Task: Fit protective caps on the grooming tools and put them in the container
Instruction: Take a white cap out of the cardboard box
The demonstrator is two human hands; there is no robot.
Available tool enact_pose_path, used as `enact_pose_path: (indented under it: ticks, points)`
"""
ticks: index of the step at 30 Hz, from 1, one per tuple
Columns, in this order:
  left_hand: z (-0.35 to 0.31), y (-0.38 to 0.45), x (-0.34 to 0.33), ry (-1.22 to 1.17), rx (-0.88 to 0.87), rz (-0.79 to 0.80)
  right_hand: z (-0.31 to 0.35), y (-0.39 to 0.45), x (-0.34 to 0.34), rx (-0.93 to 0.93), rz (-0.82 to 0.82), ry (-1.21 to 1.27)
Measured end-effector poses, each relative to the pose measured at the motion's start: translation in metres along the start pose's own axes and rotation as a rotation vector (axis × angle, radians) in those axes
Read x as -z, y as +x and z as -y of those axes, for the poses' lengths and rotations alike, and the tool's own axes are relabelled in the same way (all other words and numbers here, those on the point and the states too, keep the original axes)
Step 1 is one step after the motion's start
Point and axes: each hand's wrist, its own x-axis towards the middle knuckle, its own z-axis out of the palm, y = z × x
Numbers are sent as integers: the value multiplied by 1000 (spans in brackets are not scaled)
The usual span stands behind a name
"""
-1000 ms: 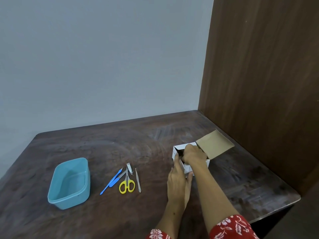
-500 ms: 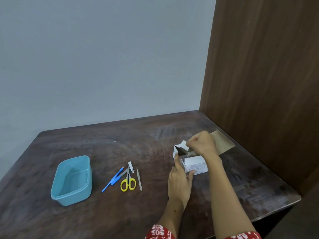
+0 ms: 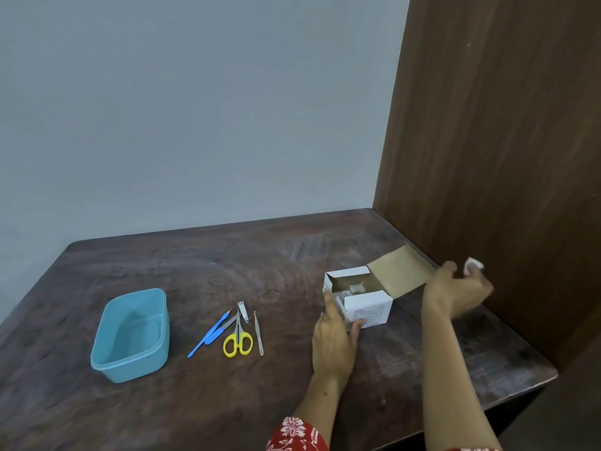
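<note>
A small white cardboard box (image 3: 369, 310) stands open on the dark table, its brown flap (image 3: 401, 275) folded back to the right. My left hand (image 3: 335, 340) holds the box's near left corner. My right hand (image 3: 457, 288) hovers to the right of the flap, blurred, and pinches a small white piece (image 3: 473, 264) at its fingertips. Left of the box lie the grooming tools: yellow-handled scissors (image 3: 238, 340), two blue-handled tools (image 3: 211, 332), a nail clipper (image 3: 243, 311) and a thin metal file (image 3: 258, 333). A light blue plastic container (image 3: 131, 335) stands empty at the left.
A brown wooden panel (image 3: 487, 157) rises along the table's right side, close behind my right hand. A grey wall stands behind the table. The table's front right corner (image 3: 549, 374) drops off near my right arm.
My right hand came out of the box and swung right past the flap, now pinching a small white piece. My left hand stayed on the box.
</note>
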Motion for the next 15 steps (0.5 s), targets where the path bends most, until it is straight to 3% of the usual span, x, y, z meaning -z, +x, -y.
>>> enact_pose_path:
  ticks: [3, 5, 10, 13, 15]
  points:
    - [0, 0, 1, 13, 13, 19, -3, 3, 0, -443, -65, 261]
    - [-1, -1, 1, 18, 10, 21, -3, -2, 0, -510, 3, 407]
    - [-2, -1, 2, 13, -22, -4, 9, -22, 0, -503, 361, 593]
    - [-2, -1, 2, 4, -25, -8, 4, -36, -2, -360, 562, 421]
    - [-2, 0, 2, -3, -18, -3, -5, -44, -5, -116, 679, 148]
